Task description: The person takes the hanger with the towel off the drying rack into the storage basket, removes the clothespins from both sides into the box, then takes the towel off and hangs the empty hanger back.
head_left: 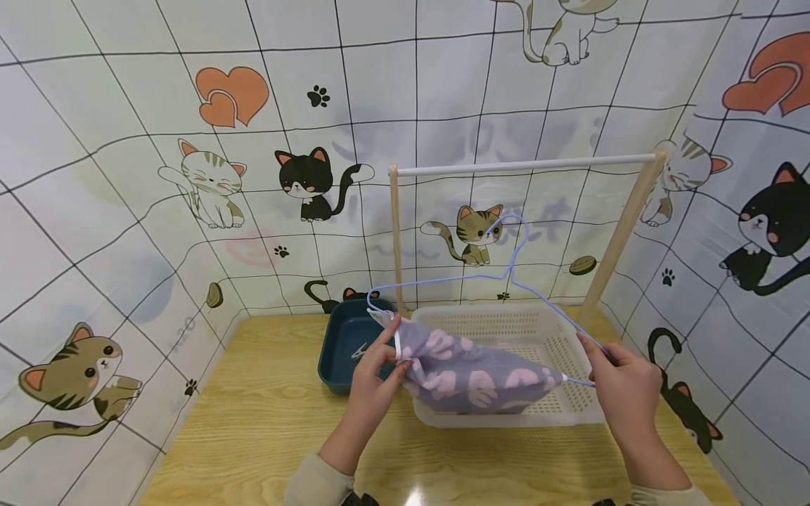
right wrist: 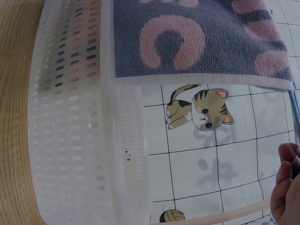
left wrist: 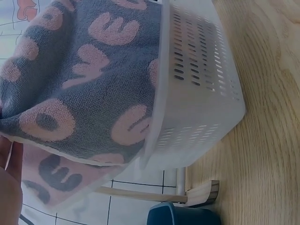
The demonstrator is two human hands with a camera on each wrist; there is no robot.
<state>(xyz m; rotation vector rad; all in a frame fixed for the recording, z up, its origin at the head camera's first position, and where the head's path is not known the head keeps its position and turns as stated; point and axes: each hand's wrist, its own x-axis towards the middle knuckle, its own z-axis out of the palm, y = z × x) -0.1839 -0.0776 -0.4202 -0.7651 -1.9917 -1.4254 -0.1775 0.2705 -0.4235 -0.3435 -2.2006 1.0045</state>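
A grey-blue towel [head_left: 487, 372] with pink patches hangs over the lower bar of a blue wire hanger [head_left: 443, 280], above the white basket. My left hand [head_left: 373, 379] pinches the towel's left end near the hanger's left corner. At the other side, my right hand [head_left: 626, 393] grips the hanger's right corner, with a bit of bare bar between it and the cloth. In the left wrist view the towel [left wrist: 89, 70] shows pink letter shapes and a paler pink underside. The right wrist view shows its white hem above part of my right hand [right wrist: 287, 192].
The white perforated basket [head_left: 506, 420] stands on the wooden table [head_left: 253, 422]. A dark blue tub [head_left: 334, 376] with clips [head_left: 361, 350] inside is to its left. Behind rises a wooden rack with a white rail [head_left: 531, 167], before a cat-print wall.
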